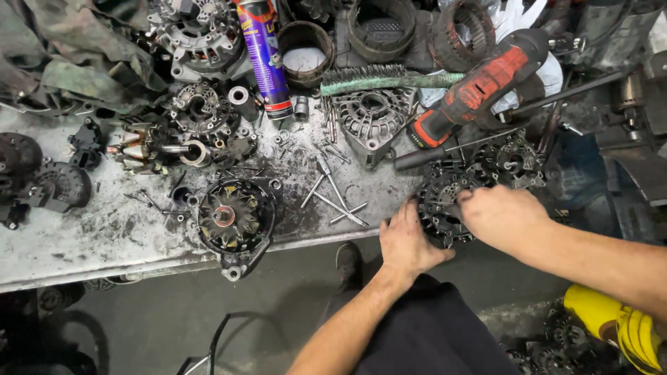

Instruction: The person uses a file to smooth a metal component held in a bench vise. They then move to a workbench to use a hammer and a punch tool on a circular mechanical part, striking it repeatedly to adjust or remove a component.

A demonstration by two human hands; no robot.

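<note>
My left hand grips the lower left side of a black round alternator part at the bench's front edge. My right hand lies over its right side, fingers curled onto it. The part's right half is hidden under that hand. Another black alternator half with a fan lies to the left on the metal bench.
A red and black power drill lies just behind the hands. Long bolts, a purple spray can, a green wire brush, a silver housing and several dismantled parts cover the bench. A yellow object sits low right.
</note>
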